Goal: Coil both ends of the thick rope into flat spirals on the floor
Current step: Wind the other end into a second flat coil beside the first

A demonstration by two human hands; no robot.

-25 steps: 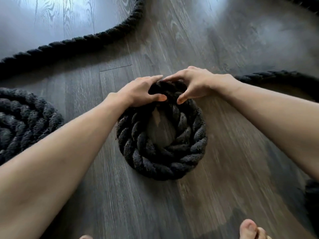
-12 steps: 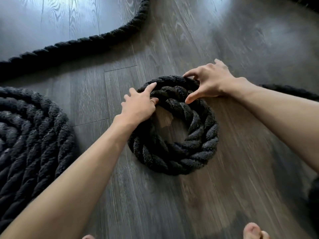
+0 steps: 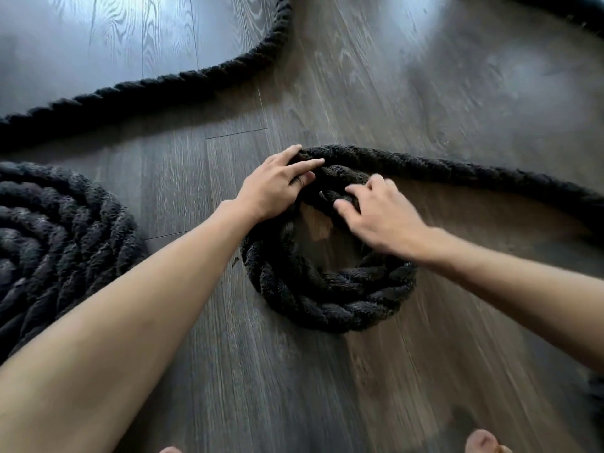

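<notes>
Thick black twisted rope [image 3: 490, 174] lies on the dark wood-plank floor [image 3: 327, 403], one end in a small loose ring [image 3: 327, 295] mid-floor, its centre open. My left hand [image 3: 274, 188] presses flat, fingers straight, on the ring's far-left side. My right hand [image 3: 376, 220] curls its fingers round the inner turn. At the left edge a large flat spiral [image 3: 49, 243] looks finished. I judge this second coil barely begun, with the loose run to wind on.
</notes>
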